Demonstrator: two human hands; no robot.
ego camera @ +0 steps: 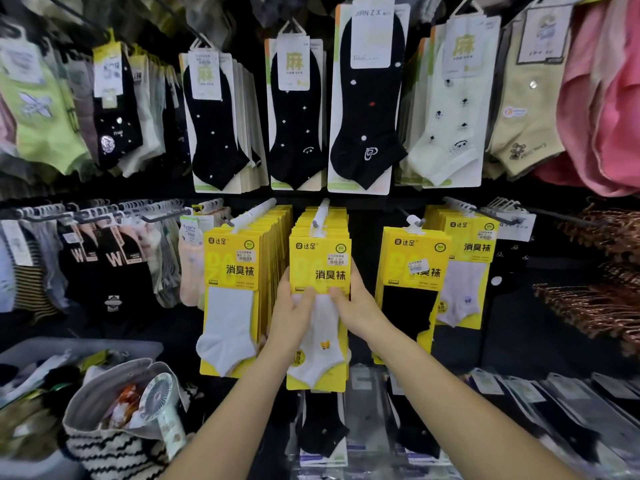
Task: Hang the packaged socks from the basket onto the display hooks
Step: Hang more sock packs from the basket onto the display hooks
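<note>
The left hand [294, 315] and right hand [358, 306] clasped the sock pack [320, 263] by its side edges, at the front of the stack on the middle hook [321, 211]; the basket [86, 344] sat lower left.

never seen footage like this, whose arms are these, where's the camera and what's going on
No machine here: a person wears one wide-angle camera on the head, looking forward and down, so the two bare arms coming in from below are their own. They face a shop wall of packaged socks on hooks. The left hand and right hand grip the sides of a yellow pack with a white sock, thumbs on its front, at the front of the stack below the middle hook. Whether it already hangs there I cannot tell. At lower left sits a grey bin of what look like more socks, and before it a striped bag with a small hand fan poking out.
</note>
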